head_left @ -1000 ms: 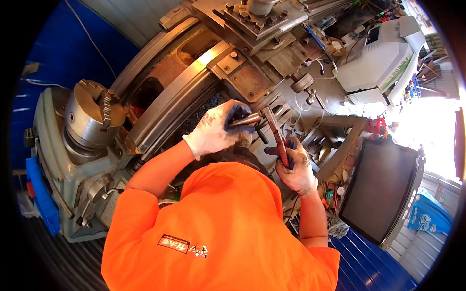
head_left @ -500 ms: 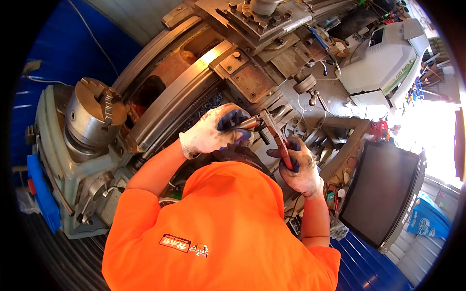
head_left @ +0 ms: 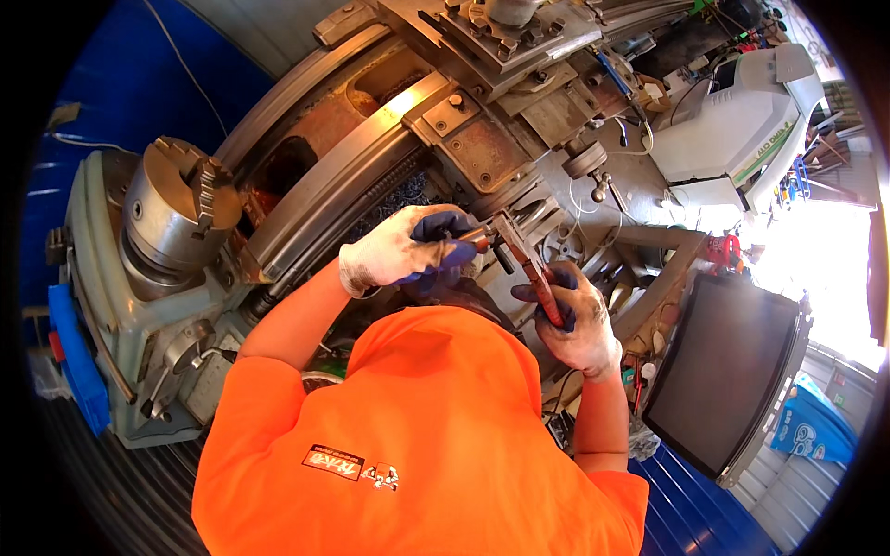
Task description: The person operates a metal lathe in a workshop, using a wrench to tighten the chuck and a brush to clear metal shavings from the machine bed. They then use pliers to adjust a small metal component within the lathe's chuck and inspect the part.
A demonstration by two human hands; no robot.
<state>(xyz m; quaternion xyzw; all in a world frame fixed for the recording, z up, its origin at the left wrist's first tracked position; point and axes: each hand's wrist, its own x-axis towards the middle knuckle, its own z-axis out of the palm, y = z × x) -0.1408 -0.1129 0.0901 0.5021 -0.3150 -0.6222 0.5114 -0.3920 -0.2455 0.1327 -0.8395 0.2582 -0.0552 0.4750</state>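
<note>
My left hand (head_left: 408, 248), in a white glove with dark blue fingers, is closed around a short metal cylinder (head_left: 479, 237). My right hand (head_left: 577, 320), gloved alike, grips a long tool with a metal head and a red lower part (head_left: 540, 278); its exact kind I cannot make out. The tool's head meets the free end of the cylinder, and a short dark piece sticks out beside it. Fingers hide most of the cylinder. Both hands are held up in front of the lathe bed (head_left: 348, 190).
A lathe chuck (head_left: 176, 208) stands at the left, with the carriage (head_left: 477, 153) and tool post (head_left: 519, 46) beyond my hands. Dark metal shavings (head_left: 399, 199) lie beside the bed. To the right are a dark screen (head_left: 728, 371) and a pale machine housing (head_left: 732, 125).
My left hand has shifted slightly, and less of the cylinder shows past its fingers. The right hand keeps the tool at the cylinder's end. The whole view has tilted a little.
</note>
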